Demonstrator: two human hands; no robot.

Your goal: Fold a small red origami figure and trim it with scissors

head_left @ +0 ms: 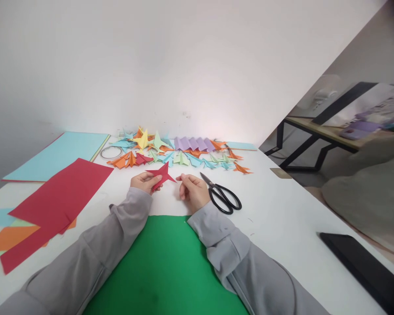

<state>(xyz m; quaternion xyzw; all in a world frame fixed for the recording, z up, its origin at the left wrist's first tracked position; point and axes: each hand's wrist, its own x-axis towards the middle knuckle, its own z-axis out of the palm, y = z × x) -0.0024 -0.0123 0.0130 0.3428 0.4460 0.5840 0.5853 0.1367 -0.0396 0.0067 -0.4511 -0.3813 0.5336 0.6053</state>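
Note:
A red folded-paper figure (164,175) with several sharp points is in my left hand (146,181), the thumb pressed on top and the fingers beneath. Just right of its lower right point is my right hand (193,191), fingers curled inward. Whether those fingers touch the point or pinch something small cannot be made out. Black-handled scissors (220,194) lie on the table beside my right wrist, blades toward the wall. A green sheet (164,262) spreads below my forearms.
Folded paper figures in several colours (144,140) and a pleated purple paper strip (194,144) line the wall. A wire ring (110,152) lies near them. Red paper (65,188) and light blue sheets (59,155) are at left, a black flat object (357,258) at right.

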